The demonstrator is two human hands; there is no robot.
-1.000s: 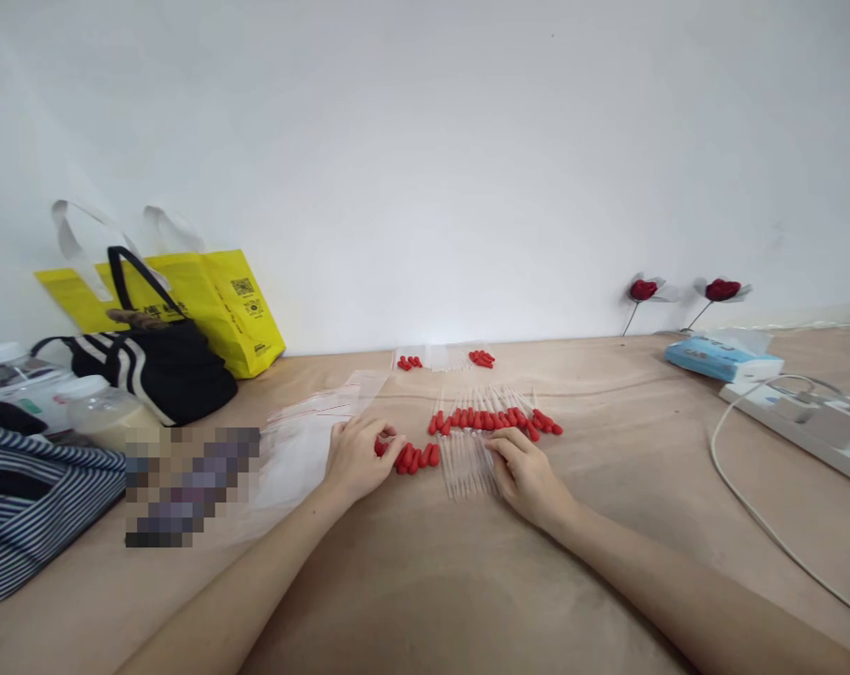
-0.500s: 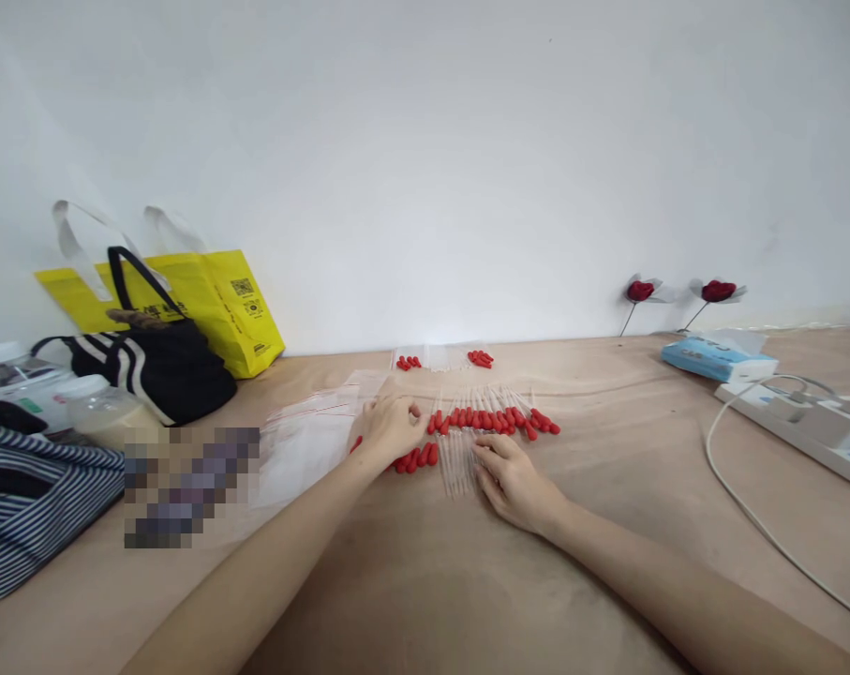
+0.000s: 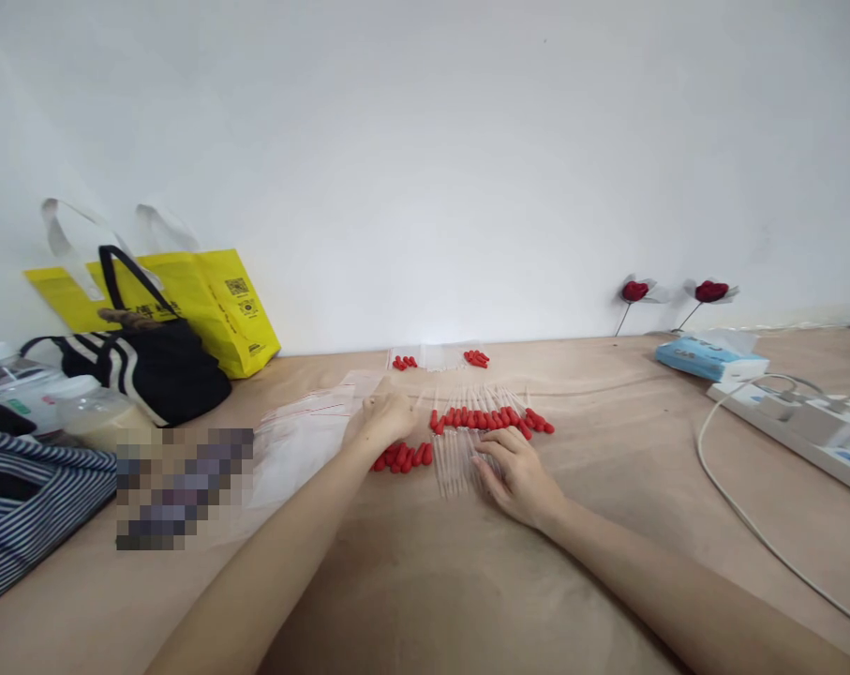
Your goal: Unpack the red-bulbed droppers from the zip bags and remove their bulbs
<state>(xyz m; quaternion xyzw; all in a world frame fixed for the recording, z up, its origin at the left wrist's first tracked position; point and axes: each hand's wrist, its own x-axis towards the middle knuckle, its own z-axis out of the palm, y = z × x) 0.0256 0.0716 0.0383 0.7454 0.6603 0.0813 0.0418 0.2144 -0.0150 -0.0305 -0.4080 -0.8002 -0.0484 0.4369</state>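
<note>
A row of clear droppers with red rubber bulbs (image 3: 491, 419) lies across the middle of the tan table. A small heap of loose red bulbs (image 3: 402, 457) sits just left of them. My left hand (image 3: 382, 419) rests above that heap at the edge of a pile of clear zip bags (image 3: 305, 441), fingers curled; what they hold, if anything, is hidden. My right hand (image 3: 514, 473) lies flat with fingers spread on the clear dropper stems (image 3: 453, 464).
Two small packets with red bulbs (image 3: 439, 358) lie by the wall. A yellow tote (image 3: 220, 305), a black striped bag (image 3: 150, 370), jars and striped cloth (image 3: 31, 506) crowd the left. A power strip (image 3: 804, 427) with cable, a blue pack (image 3: 709, 356) and two red flowers (image 3: 667, 292) stand on the right.
My left hand moved up from the loose red bulbs toward the zip bags and the left end of the dropper row. My right hand drew back slightly on the stems.
</note>
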